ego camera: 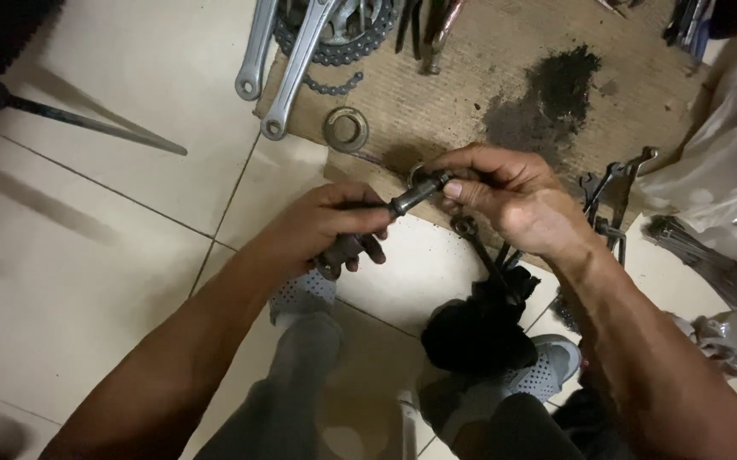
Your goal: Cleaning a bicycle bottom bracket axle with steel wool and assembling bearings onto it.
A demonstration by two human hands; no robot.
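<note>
Lying at far left on the pale tiled floor (113,196), a thin dark metal rod (96,125) runs diagonally from the upper corner. Two silver bicycle crank arms (287,68) rest side by side at the top, their lower ends overhanging the edge of a worn cardboard sheet (488,77); a toothed chainring with chain (343,38) sits against them, and a round metal ring (346,129) lies flat on the cardboard just below.

At centre, the left hand (326,230) is closed in a fist around the lower end of a dark greasy axle (385,213), thumb pressed along its upper side. The axle is held in the air above the floor, tilted upward to the right, between the two hands. The right hand (513,200) meets it from the opposite side: thumb and forefinger are pinched together on the axle's upper tip, where a small metal nut-like piece (426,181) sits, while the other fingers curl loosely.

Below the hands are the person's two grey perforated shoes (305,294), with a black rag (479,328) bunched between them. A dark oily stain (547,94) marks the cardboard above the right hand. Farther right lie a wrench (616,192), a bundle of thin steel spokes (709,264), and a white plastic bag (735,145) at the edge.
</note>
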